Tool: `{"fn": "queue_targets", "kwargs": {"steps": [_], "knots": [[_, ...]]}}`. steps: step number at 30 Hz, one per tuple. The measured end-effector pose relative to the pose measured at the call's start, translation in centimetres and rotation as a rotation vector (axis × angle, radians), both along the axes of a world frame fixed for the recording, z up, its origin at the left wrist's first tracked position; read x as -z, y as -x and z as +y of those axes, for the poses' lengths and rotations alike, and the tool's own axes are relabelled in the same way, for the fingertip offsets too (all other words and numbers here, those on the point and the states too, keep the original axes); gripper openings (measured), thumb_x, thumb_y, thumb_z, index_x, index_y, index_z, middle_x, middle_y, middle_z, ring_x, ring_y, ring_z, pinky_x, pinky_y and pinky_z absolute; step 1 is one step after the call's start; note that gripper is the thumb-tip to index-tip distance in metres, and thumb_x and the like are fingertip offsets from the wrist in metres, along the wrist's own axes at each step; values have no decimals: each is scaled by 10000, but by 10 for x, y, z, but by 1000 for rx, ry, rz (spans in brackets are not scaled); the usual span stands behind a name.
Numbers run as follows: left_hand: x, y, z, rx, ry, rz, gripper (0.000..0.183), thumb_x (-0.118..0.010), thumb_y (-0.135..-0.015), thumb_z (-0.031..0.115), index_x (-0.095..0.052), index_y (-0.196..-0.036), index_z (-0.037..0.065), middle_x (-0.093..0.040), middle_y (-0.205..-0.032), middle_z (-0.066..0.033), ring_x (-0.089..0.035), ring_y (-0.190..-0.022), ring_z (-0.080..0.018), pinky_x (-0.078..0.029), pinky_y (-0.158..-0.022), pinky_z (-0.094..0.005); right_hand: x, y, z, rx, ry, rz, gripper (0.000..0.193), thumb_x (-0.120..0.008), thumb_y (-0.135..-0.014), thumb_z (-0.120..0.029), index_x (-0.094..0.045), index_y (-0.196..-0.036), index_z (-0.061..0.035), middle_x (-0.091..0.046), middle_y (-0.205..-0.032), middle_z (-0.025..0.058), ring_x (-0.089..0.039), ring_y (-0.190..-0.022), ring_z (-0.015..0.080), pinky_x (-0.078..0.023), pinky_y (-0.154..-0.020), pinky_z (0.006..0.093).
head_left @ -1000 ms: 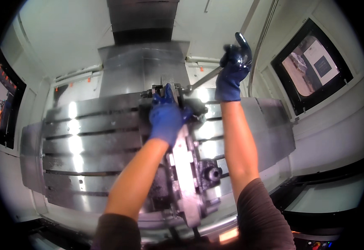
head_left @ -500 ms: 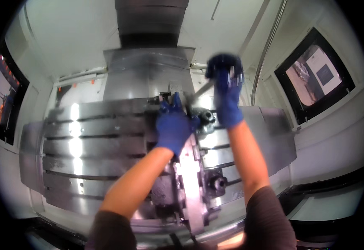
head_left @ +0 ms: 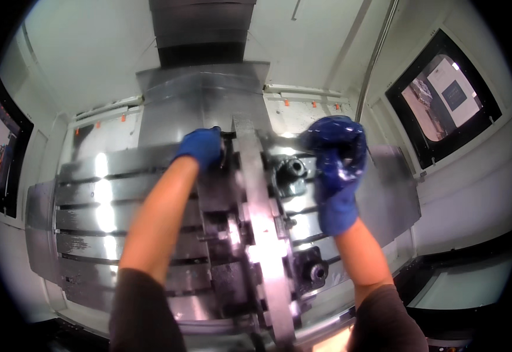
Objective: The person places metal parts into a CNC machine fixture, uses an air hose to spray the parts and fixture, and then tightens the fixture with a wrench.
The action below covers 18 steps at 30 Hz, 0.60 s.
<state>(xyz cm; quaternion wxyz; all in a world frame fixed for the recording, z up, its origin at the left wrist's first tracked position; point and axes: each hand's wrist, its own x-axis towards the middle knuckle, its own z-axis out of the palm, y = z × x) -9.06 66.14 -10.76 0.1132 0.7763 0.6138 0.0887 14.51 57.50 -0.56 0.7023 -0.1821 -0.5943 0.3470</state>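
A long bright metal bar point(head_left: 251, 170) runs from far to near across the slotted machine table point(head_left: 144, 232). My left hand point(head_left: 200, 146), in a blue glove, is at the far left side of the bar. Its fingers curl at a dark fitting point(head_left: 226, 146); what they grip is hidden. My right hand point(head_left: 338, 170), in a glossy blue glove, is raised to the right of the bar with its fingers curled. What it holds cannot be made out. A dark clamp block point(head_left: 291, 170) with a round bolt end is left of that hand.
A second dark clamp block point(head_left: 314, 270) sits nearer on the bar's right side. Dark blocks point(head_left: 226, 278) line its left side. White enclosure walls with a right window point(head_left: 443, 97) surround the table, and a grey way cover point(head_left: 203, 88) lies behind it.
My left hand has moved left off the bar, its fingers now curled. My right hand has come nearer and slightly right; the slim rod that stuck out from it toward the bar no longer shows.
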Motion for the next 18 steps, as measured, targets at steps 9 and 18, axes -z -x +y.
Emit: {"fn": "queue_targets", "kwargs": {"steps": [9,18], "knots": [[-5,-31,-8,-99,52,-71,223,-550,-823,146,-676,-980,49,-639,-1035,-229,-605,-1014,-395,-482,-853,-438,-33,-3,272,-109,639,-83,272,-456,-926,-173,-594,-1047,28,-618,-846,131,-611,-747,220,-516,-659,341],[-1,-20,-4,-162,117,30,212,-560,-807,157,-690,-912,29,-655,-971,-230,-635,-942,-388,-500,-817,-438,90,-15,256,-315,870,-267,183,-543,-908,-187,-569,-835,-22,-589,-728,60,-580,-599,173,-532,-624,335]]}}
